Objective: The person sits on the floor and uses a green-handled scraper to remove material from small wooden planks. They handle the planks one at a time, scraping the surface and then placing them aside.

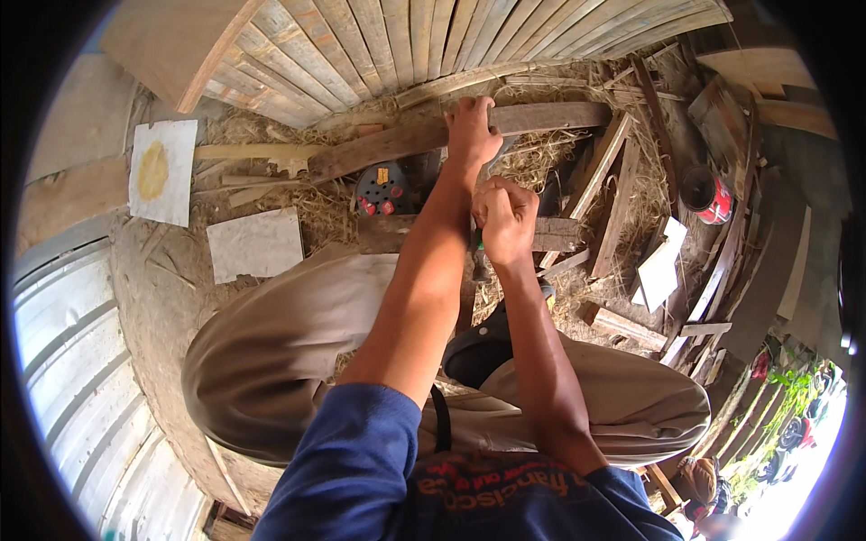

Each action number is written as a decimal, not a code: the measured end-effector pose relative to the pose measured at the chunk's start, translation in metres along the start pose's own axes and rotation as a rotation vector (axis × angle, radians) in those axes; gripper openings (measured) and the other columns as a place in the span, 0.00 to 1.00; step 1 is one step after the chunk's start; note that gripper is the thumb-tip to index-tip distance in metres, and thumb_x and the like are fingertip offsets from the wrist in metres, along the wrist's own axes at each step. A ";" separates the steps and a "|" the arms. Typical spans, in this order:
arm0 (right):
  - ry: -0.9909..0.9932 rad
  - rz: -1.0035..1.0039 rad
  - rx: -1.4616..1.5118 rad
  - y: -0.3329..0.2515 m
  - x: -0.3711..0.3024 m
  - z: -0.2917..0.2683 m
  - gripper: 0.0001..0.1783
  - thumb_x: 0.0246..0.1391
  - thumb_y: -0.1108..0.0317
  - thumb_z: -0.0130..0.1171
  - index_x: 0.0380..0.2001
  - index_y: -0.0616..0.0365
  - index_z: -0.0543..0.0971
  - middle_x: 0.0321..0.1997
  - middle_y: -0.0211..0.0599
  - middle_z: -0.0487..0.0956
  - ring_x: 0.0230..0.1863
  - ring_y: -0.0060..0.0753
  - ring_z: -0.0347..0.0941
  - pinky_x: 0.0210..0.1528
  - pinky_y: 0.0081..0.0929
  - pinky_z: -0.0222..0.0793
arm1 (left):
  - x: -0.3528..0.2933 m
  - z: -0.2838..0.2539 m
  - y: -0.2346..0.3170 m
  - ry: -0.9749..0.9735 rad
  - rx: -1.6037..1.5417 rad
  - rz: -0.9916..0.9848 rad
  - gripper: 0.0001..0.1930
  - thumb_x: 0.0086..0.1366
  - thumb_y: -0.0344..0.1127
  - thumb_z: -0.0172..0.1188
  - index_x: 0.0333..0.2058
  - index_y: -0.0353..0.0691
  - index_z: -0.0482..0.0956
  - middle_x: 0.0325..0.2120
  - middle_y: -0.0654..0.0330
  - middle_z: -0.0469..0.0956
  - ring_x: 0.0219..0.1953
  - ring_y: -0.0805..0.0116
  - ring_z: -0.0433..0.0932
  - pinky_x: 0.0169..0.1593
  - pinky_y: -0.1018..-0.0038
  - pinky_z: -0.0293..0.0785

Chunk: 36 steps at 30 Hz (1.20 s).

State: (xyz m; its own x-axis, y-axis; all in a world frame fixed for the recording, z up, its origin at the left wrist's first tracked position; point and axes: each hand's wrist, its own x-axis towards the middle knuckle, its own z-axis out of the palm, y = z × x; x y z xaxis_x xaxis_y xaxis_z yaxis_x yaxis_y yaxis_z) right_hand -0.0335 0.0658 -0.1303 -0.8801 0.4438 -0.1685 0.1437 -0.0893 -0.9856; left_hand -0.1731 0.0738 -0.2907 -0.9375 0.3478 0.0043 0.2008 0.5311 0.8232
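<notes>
My left hand (472,132) reaches far forward and is closed over a long brown wooden plank (550,116), its fingers bent across the top. Nearer to me, my right hand (507,219) is clenched in a fist, thumb side up. A small green and dark piece (477,241) shows just below that fist; the rest of what it grips is hidden. A grey, curved edge shows between the two hands. A second, shorter plank (555,234) lies crosswise beneath my forearms, nearly parallel to the first.
Wood offcuts (616,194) and straw litter the ground at right, with a red can (713,200) beyond. A dark perforated object with red pieces (382,191) lies left of my arm. White sheets (255,244) lie at left. A slatted wooden panel (388,45) stands ahead; corrugated metal (99,388) is at left.
</notes>
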 end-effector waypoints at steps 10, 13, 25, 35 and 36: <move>0.068 -0.028 -0.119 -0.005 -0.010 -0.002 0.14 0.56 0.73 0.43 0.17 0.64 0.70 0.15 0.28 0.65 0.18 0.17 0.56 0.21 0.22 0.51 | 0.001 -0.001 0.001 -0.012 0.023 -0.003 0.25 0.53 0.30 0.64 0.51 0.49 0.70 0.52 0.50 0.67 0.60 0.44 0.65 0.68 0.36 0.49; 0.034 -0.062 -0.143 -0.006 -0.009 -0.001 0.15 0.57 0.73 0.42 0.17 0.64 0.70 0.15 0.29 0.66 0.18 0.17 0.56 0.21 0.22 0.51 | 0.001 -0.001 0.000 -0.012 -0.001 0.000 0.26 0.53 0.30 0.65 0.51 0.49 0.70 0.51 0.50 0.67 0.60 0.44 0.65 0.67 0.36 0.49; 0.001 0.132 -0.092 -0.006 0.020 0.011 0.21 0.60 0.67 0.47 0.13 0.61 0.68 0.13 0.31 0.66 0.15 0.22 0.60 0.19 0.26 0.55 | -0.044 -0.073 -0.027 -0.134 -0.074 -0.021 0.37 0.70 0.58 0.52 0.64 0.31 0.62 0.63 0.37 0.62 0.65 0.39 0.63 0.66 0.53 0.61; -0.054 0.370 0.032 -0.019 0.056 0.013 0.19 0.58 0.64 0.52 0.14 0.59 0.70 0.12 0.31 0.66 0.13 0.26 0.60 0.18 0.31 0.57 | -0.116 -0.160 -0.014 -0.923 0.297 -0.019 0.49 0.46 0.75 0.66 0.43 0.24 0.79 0.42 0.37 0.80 0.47 0.42 0.79 0.51 0.57 0.73; -0.028 0.413 0.043 -0.020 0.060 0.011 0.18 0.59 0.64 0.50 0.16 0.58 0.68 0.13 0.31 0.64 0.14 0.27 0.59 0.19 0.32 0.57 | -0.120 -0.158 -0.013 -0.949 0.272 -0.028 0.50 0.45 0.76 0.66 0.44 0.24 0.80 0.43 0.37 0.80 0.47 0.43 0.79 0.52 0.58 0.73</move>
State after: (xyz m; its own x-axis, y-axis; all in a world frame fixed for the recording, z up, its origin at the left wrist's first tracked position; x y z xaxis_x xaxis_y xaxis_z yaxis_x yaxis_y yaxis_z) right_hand -0.0940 0.0842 -0.1205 -0.7646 0.3388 -0.5483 0.4683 -0.2925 -0.8337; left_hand -0.1080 -0.0973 -0.2120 -0.3503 0.7449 -0.5678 0.3522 0.6664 0.6571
